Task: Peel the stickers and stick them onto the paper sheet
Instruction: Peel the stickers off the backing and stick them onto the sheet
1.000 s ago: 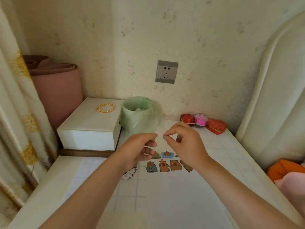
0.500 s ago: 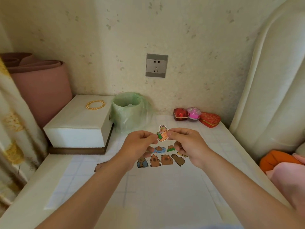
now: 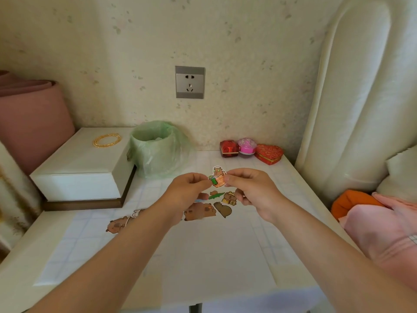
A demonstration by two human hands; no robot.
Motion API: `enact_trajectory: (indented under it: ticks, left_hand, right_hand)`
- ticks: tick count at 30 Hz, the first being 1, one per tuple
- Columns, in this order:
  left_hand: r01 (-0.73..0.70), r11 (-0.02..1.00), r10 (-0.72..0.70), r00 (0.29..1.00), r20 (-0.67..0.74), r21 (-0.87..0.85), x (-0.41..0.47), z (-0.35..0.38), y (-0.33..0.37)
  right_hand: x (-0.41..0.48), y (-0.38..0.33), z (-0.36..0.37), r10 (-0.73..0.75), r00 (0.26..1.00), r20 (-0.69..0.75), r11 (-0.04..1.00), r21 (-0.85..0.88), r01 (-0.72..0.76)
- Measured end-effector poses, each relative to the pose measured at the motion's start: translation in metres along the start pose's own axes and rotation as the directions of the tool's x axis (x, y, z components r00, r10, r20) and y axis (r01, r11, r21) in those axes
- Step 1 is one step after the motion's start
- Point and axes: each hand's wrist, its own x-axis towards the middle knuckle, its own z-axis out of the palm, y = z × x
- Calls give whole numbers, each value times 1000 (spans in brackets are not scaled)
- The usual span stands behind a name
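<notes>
Both hands hold one capybara sticker (image 3: 218,177) up above the table, its picture facing me. My left hand (image 3: 187,190) pinches its left edge and my right hand (image 3: 250,188) pinches its right edge. Below them lies the white paper sheet (image 3: 214,247) on a gridded mat, with several capybara stickers (image 3: 222,205) stuck near its far edge. Another brown capybara sticker (image 3: 117,224) lies on the mat to the left, partly hidden by my left forearm.
A bin lined with a green bag (image 3: 158,150) stands behind the hands. A white box (image 3: 83,170) with a gold bangle (image 3: 107,140) sits left. Three small red and pink boxes (image 3: 250,151) line the wall. Cushions and pink cloth (image 3: 383,222) lie right.
One second ago my fingertips were pinched together with no sticker visible. Since then the capybara sticker has come into view between both hands. The camera view has shifted to the right.
</notes>
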Motion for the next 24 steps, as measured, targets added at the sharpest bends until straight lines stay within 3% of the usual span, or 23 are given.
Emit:
enact_trajectory:
  ticks: [5,10,16,24]
  left_hand:
    - [-10,999,9,1000,9,53,-3,18,1]
    - [-5,990,10,999,-31,144,-6,38,-6]
    - [-29,973,29,1000,5,231,-3,42,-14]
    - [59,970,-83,992,92,235,-4,43,-24]
  right_hand:
    - [-3,5,-16,12,994,-104,989,-143,-27]
    - [1,17,-31,-23,988,-153,885,-463,-51]
    - [-2,20,-41,61,996,-69,950,-302,-79]
    - [1,37,-45,215,975,-61,890,-400,-221]
